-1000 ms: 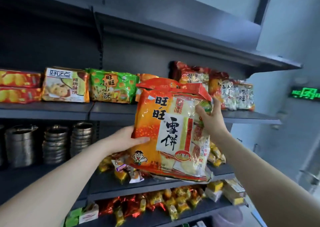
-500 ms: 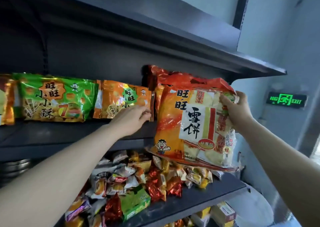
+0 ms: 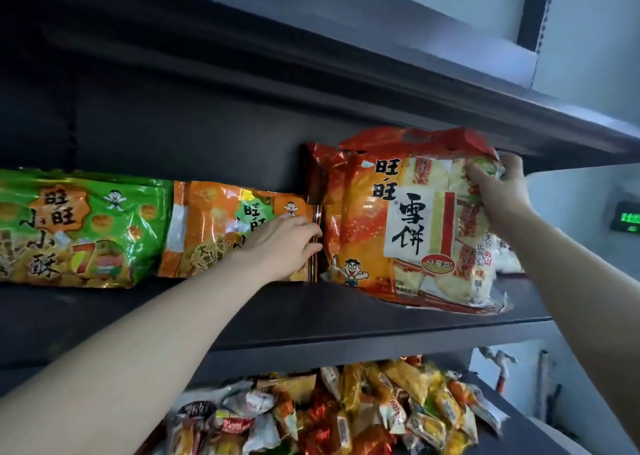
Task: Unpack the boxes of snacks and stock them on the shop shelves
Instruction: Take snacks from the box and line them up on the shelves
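A large orange-and-red rice cracker bag stands upright on the dark shelf, in front of more red bags of the same kind. My right hand grips its upper right corner. My left hand reaches into the gap at the bag's left edge, its fingers pressing against the right end of a smaller orange snack bag. A green snack bag lies further left on the same shelf.
An upper shelf overhangs close above the bags. The shelf below holds a heap of several small wrapped snacks. A green exit sign glows on the wall at right.
The big bag has gone from in front of the shelf onto it, beside the other red bags. My left hand let go of the bag and moved to the orange bag's edge.
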The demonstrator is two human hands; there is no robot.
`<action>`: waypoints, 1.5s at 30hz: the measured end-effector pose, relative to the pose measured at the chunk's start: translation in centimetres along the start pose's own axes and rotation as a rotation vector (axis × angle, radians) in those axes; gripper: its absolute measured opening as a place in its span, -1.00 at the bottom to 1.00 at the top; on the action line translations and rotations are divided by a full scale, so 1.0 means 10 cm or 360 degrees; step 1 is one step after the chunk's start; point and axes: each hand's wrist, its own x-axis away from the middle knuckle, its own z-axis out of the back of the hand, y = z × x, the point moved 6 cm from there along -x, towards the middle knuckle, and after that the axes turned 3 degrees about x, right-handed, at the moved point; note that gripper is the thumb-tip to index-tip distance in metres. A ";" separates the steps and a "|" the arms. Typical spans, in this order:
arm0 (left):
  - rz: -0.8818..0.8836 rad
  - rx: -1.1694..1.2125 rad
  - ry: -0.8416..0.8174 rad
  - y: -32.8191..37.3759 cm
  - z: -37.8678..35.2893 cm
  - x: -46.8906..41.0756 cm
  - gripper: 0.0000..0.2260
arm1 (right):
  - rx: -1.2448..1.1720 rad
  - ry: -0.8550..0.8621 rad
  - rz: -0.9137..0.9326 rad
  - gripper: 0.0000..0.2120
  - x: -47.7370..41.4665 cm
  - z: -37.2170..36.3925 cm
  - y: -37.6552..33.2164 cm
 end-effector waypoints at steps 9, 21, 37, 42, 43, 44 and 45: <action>0.0260 -0.0206 -0.0014 0.09 -0.25 -0.30 -0.55 | 0.0147 -0.0395 0.0290 -0.52 -0.75 -0.80 0.65; 0.0438 -0.0316 0.0197 0.55 -0.54 -0.42 -0.13 | 0.1368 -0.0410 0.1202 -0.52 -0.81 -1.04 0.94; 0.0423 -0.0488 0.0330 0.92 -0.74 -0.69 -0.18 | 0.1303 -0.0714 0.1452 -0.50 -0.49 -0.82 1.15; 0.0218 -0.0451 0.0359 1.39 -0.82 -1.02 -0.34 | 0.1461 -0.0679 0.1425 -0.44 -0.56 -0.20 1.45; 0.0187 -0.0415 0.0356 1.53 -0.84 -1.10 -0.35 | 0.1501 -0.0668 0.1414 -0.45 -0.60 -0.05 1.53; 0.0171 -0.0371 0.0347 1.67 -0.87 -1.19 -0.35 | 0.1536 -0.0652 0.1400 -0.47 -0.66 0.10 1.62; 0.0158 -0.0322 0.0333 1.83 -0.91 -1.29 -0.34 | 0.1567 -0.0630 0.1398 -0.49 -0.74 0.26 1.71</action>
